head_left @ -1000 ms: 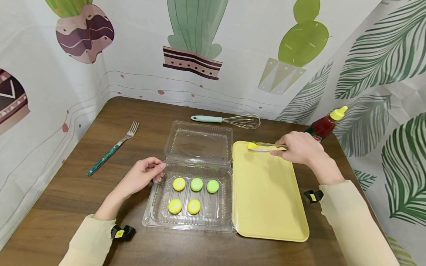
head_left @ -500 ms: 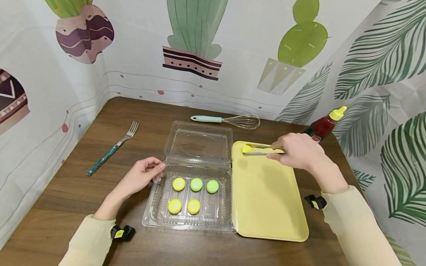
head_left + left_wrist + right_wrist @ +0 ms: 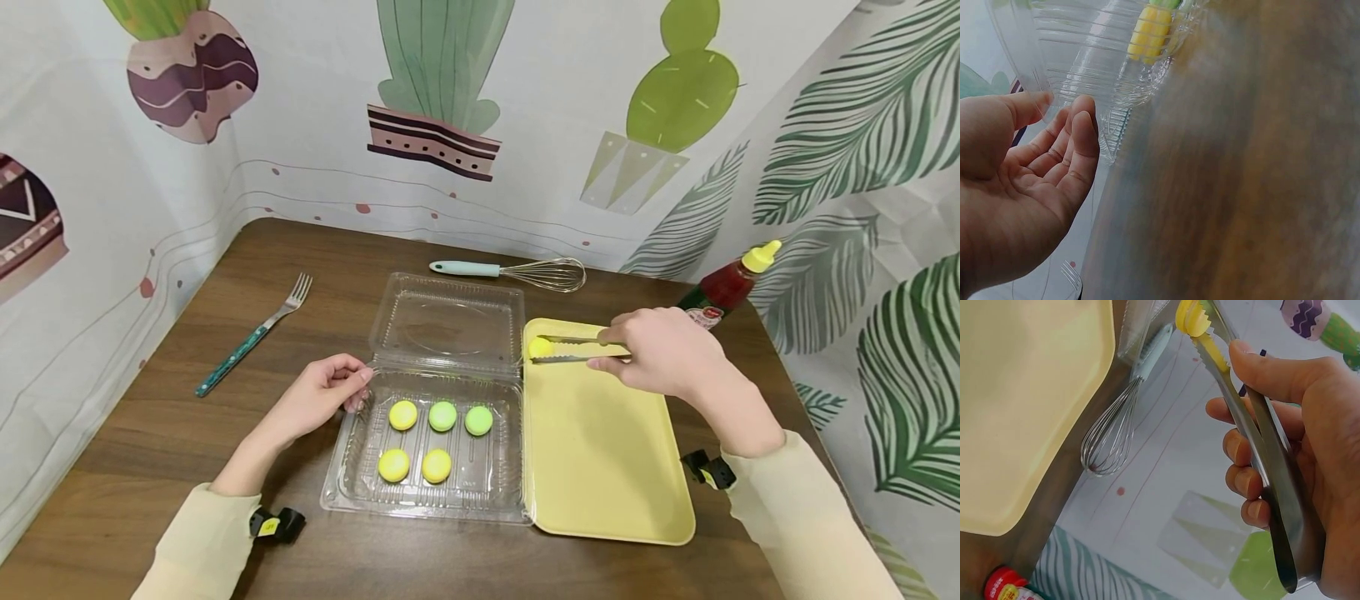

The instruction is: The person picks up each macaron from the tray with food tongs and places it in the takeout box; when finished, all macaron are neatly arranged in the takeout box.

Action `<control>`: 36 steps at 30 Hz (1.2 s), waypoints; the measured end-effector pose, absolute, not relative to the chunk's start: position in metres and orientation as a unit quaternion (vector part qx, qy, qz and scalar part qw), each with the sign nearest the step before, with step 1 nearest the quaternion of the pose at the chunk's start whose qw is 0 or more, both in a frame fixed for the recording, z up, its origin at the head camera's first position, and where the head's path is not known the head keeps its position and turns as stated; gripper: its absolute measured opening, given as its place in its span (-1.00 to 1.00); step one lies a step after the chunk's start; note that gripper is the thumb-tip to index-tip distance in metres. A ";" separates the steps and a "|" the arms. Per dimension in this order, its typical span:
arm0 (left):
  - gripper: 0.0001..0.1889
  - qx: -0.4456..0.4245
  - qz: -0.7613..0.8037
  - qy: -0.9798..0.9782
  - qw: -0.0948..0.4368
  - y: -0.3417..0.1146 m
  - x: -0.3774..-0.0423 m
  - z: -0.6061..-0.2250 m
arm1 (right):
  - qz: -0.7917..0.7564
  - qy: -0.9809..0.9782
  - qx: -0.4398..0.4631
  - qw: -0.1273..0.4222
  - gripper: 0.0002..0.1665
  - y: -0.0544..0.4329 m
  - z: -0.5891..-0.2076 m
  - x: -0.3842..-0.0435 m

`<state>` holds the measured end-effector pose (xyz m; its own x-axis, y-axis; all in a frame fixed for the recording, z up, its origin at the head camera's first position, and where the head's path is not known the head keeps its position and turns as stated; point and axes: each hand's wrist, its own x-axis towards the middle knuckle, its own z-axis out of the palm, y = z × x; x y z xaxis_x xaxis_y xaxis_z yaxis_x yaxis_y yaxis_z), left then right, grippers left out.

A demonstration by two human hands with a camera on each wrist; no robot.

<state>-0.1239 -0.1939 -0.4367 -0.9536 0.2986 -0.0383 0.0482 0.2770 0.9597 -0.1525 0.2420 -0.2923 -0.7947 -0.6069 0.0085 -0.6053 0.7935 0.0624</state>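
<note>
My right hand (image 3: pixel 663 348) grips metal tongs (image 3: pixel 1275 469) over the upper part of the yellow tray (image 3: pixel 607 467). A yellow macaron (image 3: pixel 539 347) sits between the tong tips, near the tray's left edge. My left hand (image 3: pixel 318 398) pinches the left rim of a clear plastic container (image 3: pixel 431 508), thumb and fingers at its upper left corner. In the container's base lie yellow macarons, such as one at the front left (image 3: pixel 393 465), and two green macarons (image 3: pixel 442 416). The left wrist view shows the hand (image 3: pixel 1041 169) at the container's rim from below.
The container's clear lid (image 3: pixel 450 321) lies folded back behind its base. Farther back is a whisk (image 3: pixel 510 271) with a pale blue handle. A fork (image 3: pixel 255 335) lies at left. A red sauce bottle (image 3: pixel 722 287) stands behind the right hand.
My right hand has moved left and slightly nearer, carrying the tongs and the yellow macaron toward the tray's left edge. The left hand and the container have stayed put.
</note>
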 end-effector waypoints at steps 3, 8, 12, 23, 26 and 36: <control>-0.78 0.112 0.593 0.790 0.106 -0.194 -0.124 -0.437 | -0.028 -0.943 0.331 0.018 -0.74 0.237 -0.292 -0.148; -0.78 0.113 0.594 0.789 0.106 -0.194 -0.125 -0.437 | -0.025 -0.937 0.348 0.029 -0.71 0.229 -0.292 -0.142; -0.78 0.113 0.591 0.792 0.105 -0.194 -0.125 -0.438 | -0.017 -0.933 0.359 0.029 -0.70 0.224 -0.292 -0.138; -0.78 0.112 0.589 0.794 0.103 -0.194 -0.125 -0.439 | -0.026 -0.915 0.401 0.025 -0.71 0.206 -0.301 -0.124; -0.79 0.112 0.589 0.794 0.103 -0.195 -0.125 -0.439 | -0.030 -0.913 0.407 0.020 -0.70 0.201 -0.303 -0.120; -0.78 0.114 0.591 0.792 0.103 -0.195 -0.125 -0.439 | -0.029 -0.902 0.431 0.012 -0.61 0.191 -0.312 -0.111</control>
<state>-0.1249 -0.1952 -0.4394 -0.9528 0.3021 -0.0282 0.0588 0.2750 0.9596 -0.1108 0.1913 -0.3124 -0.6274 -0.7787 -0.0037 -0.7773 0.6260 0.0627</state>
